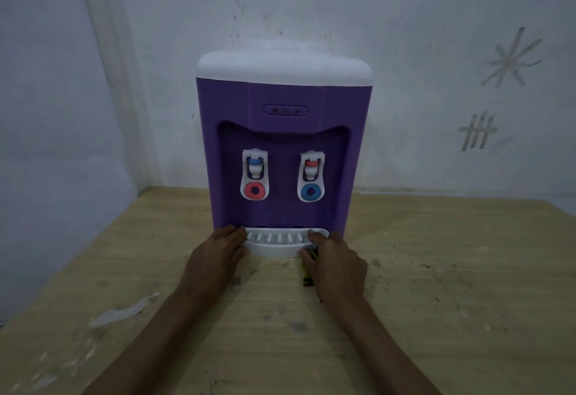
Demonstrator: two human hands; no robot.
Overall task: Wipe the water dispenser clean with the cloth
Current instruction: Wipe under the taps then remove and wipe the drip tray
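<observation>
The purple water dispenser with a white lid stands on the wooden table against the wall, with two white taps in its recess. Its white drip tray juts out at the base. My left hand grips the tray's left end between fingers and thumb. My right hand is at the tray's right end, its forefinger on the tray's top. It holds a dark cloth with yellow on it, which shows only as a strip under the thumb; the rest is hidden by the hand.
The wooden table is stained and scuffed, with pale patches at the front left. White walls close in behind and on the left, meeting in a corner left of the dispenser. Tape marks sit on the right part of the back wall.
</observation>
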